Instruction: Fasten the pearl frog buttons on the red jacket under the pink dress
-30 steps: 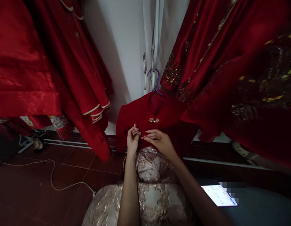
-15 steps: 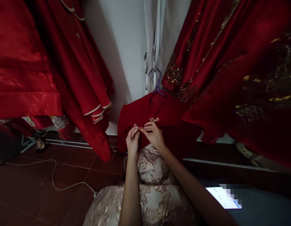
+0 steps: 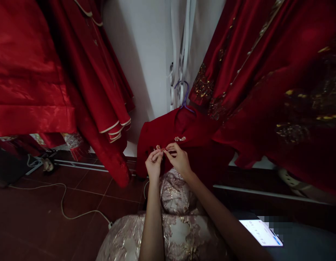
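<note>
A dark red garment [image 3: 200,145] hangs on a purple hanger [image 3: 185,96] in front of me. Beaded, pearl-like fastenings sit on its front; the upper one [image 3: 180,139] lies just above my right hand. My left hand [image 3: 154,165] is closed in a pinch at a lower beaded fastening [image 3: 158,147]. Opposite it, my right hand [image 3: 179,159] pinches the same fastening from the right, thumb and forefinger together. The fingertips of both hands nearly meet there and partly hide the small piece between them.
Red garments [image 3: 102,90] hang on the left, and gold-trimmed red ones [image 3: 255,83] on the right. Patterned shiny fabric [image 3: 181,232] covers the space below my forearms. A lit phone [image 3: 262,232] lies at lower right. A white cable [image 3: 64,197] crosses the tiled floor.
The view has shifted slightly, so the scene sits a little further right. Both hands stay at the fastening; my right fingers have moved down slightly, leaving the upper fastening fully visible.
</note>
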`<state>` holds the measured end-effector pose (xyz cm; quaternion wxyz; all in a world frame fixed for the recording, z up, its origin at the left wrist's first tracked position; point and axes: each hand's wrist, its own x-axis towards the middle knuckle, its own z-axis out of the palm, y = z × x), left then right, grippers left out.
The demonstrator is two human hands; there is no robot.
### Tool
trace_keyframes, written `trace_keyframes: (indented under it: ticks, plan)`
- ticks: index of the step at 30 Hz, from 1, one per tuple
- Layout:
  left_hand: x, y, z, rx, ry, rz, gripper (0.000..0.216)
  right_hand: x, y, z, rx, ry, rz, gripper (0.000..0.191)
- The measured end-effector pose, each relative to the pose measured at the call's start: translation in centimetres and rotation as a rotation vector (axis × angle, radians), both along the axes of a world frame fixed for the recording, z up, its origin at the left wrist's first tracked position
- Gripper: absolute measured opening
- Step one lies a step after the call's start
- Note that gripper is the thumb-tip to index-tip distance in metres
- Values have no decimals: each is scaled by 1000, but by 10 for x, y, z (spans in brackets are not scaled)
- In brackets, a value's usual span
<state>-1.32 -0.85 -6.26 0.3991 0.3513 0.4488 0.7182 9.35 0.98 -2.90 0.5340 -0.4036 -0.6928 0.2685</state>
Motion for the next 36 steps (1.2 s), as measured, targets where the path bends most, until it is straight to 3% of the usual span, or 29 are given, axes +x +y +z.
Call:
trace_keyframes:
  ticks: [15, 21, 25, 31, 36]
  plan:
    - [-4, -2, 0, 38, 155, 31, 30, -5, 2, 2, 22, -65, -58, 18]
    - [-15, -2, 0, 80, 203, -37, 30, 24, -4, 7, -172, -51, 110, 21]
    - [-27, -5, -3, 24, 470, -7, 20, 68, -20, 9, -368, -95, 168, 24]
    - [-29, -11, -10, -95, 710, -93, 32, 96, -29, 8, -458, -371, 152, 27]
    - [-22, -15, -13, -144, 654, -141, 64, 94, -35, 11, -398, -553, 278, 25]
